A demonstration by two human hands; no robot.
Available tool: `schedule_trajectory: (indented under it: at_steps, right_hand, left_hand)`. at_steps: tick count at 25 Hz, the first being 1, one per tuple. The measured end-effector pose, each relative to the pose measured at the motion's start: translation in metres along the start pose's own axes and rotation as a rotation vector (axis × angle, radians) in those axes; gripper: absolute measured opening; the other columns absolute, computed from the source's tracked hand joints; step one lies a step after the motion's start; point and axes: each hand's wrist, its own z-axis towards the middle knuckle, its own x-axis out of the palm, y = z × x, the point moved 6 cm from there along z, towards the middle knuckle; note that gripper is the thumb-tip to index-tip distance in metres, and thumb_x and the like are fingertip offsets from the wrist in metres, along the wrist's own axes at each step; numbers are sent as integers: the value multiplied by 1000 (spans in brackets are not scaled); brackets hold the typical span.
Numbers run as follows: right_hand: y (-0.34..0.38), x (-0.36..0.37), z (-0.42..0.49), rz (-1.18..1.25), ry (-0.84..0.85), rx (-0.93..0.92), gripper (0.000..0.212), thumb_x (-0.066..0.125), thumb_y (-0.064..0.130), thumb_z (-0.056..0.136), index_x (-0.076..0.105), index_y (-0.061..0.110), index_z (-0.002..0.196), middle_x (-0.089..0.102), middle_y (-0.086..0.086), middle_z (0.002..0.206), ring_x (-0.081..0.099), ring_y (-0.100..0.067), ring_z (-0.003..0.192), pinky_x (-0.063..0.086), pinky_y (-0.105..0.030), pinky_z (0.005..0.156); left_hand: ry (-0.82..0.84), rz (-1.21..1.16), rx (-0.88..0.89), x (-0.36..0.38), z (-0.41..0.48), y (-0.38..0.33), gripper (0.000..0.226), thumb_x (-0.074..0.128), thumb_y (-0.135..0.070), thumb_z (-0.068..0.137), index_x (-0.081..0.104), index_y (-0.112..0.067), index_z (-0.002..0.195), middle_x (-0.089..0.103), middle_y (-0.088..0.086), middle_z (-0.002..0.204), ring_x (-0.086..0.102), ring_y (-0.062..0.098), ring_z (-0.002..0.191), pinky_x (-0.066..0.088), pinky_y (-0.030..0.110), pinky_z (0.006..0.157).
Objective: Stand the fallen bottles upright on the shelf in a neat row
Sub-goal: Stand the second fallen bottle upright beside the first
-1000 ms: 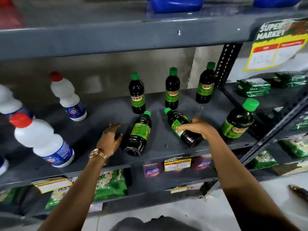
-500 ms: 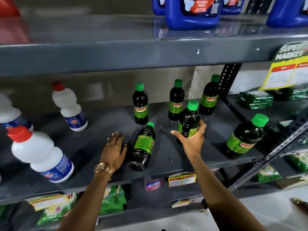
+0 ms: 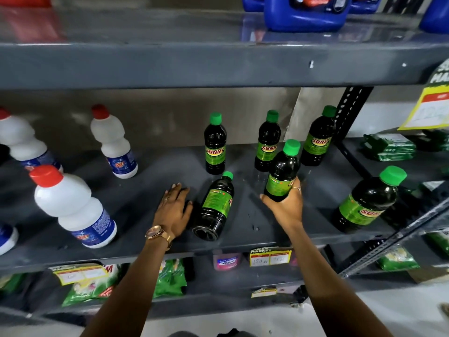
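Note:
My right hand (image 3: 285, 207) grips the base of a dark bottle (image 3: 281, 173) with a green cap and green label, holding it upright above the grey shelf (image 3: 150, 181). A second such bottle (image 3: 215, 207) lies on its side, cap toward the back. My left hand (image 3: 173, 210), fingers spread, rests flat on the shelf against that fallen bottle's left side. Three matching bottles stand at the back: left (image 3: 215, 144), middle (image 3: 266, 142), right (image 3: 318, 137). Another (image 3: 366, 203) stands at the front right.
White bottles with red caps stand at the left: one at the front (image 3: 73, 207), one at the back (image 3: 113, 142), one at the far left (image 3: 19, 139). Blue jugs (image 3: 303, 13) sit on the shelf above. A perforated metal upright (image 3: 349, 110) bounds the right. Green packets (image 3: 388, 147) lie beyond it.
My right hand has lifted the right fallen bottle off the shelf and turned it upright. My left hand has slid right, up against the other fallen bottle. The camera has tilted upward.

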Motion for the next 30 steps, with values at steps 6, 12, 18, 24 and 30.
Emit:
schedule_trajectory:
  at_steps: [6, 12, 18, 24, 30]
  right_hand:
    - [4, -2, 1, 14, -81, 9, 89, 94, 38, 45, 52, 11, 119, 63, -7, 110, 62, -22, 102, 53, -35, 89]
    - [1, -1, 5, -44, -21, -27, 78, 91, 25, 57, 50, 11, 122, 64, -2, 104, 64, -23, 102, 46, -23, 81]
    - [1, -20, -38, -127, -108, -26, 83, 90, 43, 55, 54, 10, 122, 67, -9, 115, 61, -25, 106, 47, -31, 89]
    - [-15, -41, -87, -100, -168, -28, 82, 88, 46, 58, 54, 10, 124, 63, -10, 115, 58, -29, 109, 50, -47, 92]
    - [-19, -49, -90, -139, -170, -17, 88, 87, 49, 57, 52, 9, 128, 62, -11, 119, 57, -30, 112, 50, -50, 92]
  left_hand:
    - [-3, 14, -9, 0, -1, 0, 47, 41, -26, 95, 36, -12, 139, 29, 16, 153, 21, 28, 144, 11, 38, 121]
    - [-2, 25, -3, 0, -3, -1, 47, 40, -28, 95, 35, -12, 140, 29, 15, 153, 22, 28, 144, 12, 38, 121]
    - [-5, 34, 10, 0, -5, -2, 46, 40, -26, 95, 35, -12, 139, 30, 15, 153, 23, 28, 143, 14, 40, 121]
    - [-31, 20, 33, -1, -6, -4, 45, 42, -22, 95, 38, -10, 138, 34, 17, 151, 24, 30, 143, 15, 43, 120]
    - [-28, 19, 23, 0, -5, -4, 45, 43, -21, 95, 38, -9, 138, 33, 18, 151, 23, 31, 143, 15, 45, 120]
